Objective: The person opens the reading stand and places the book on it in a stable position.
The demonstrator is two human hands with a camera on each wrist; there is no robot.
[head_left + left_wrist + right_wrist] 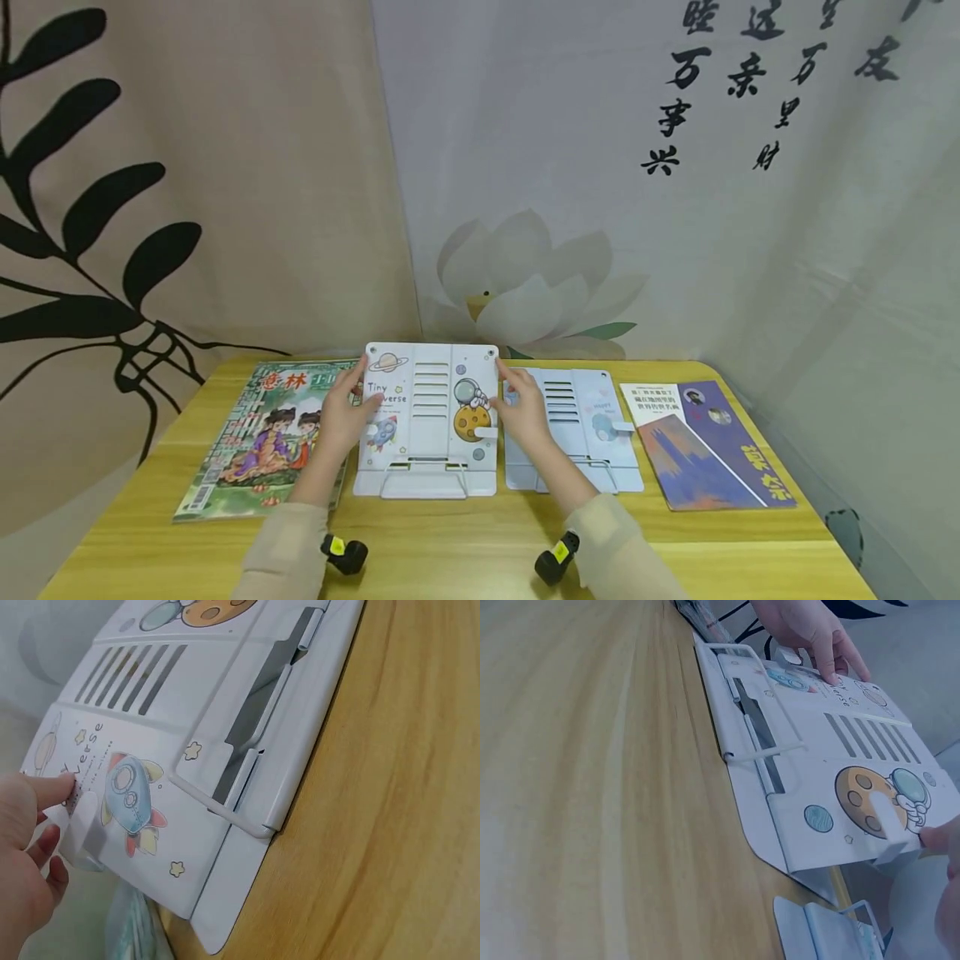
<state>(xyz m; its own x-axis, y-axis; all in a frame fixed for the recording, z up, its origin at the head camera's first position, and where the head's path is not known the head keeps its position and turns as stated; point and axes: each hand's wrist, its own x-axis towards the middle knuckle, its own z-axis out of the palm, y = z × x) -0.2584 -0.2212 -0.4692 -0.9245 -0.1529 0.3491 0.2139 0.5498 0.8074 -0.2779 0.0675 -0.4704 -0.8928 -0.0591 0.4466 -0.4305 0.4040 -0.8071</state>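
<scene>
A white book stand (431, 400) printed with planets, a rocket and an astronaut stands tilted back on the table, its wire rest at the bottom front. My left hand (347, 412) holds its left edge, the thumb lying on the printed front. On the opposite edge my right hand (527, 408) grips it, thumb near the astronaut. In the left wrist view, the left hand (26, 855) has its thumb by the lettering, and some fingers lie outside the edge. Only part of the right hand (949, 885) shows in the right wrist view.
A second, pale blue book stand (600, 425) is just right of the first, partly behind my right forearm. To the left lies a colourful magazine (247, 450); at the right, a purple and white book (705, 450). Printed curtains (285, 167) hang behind the wooden table (420, 550).
</scene>
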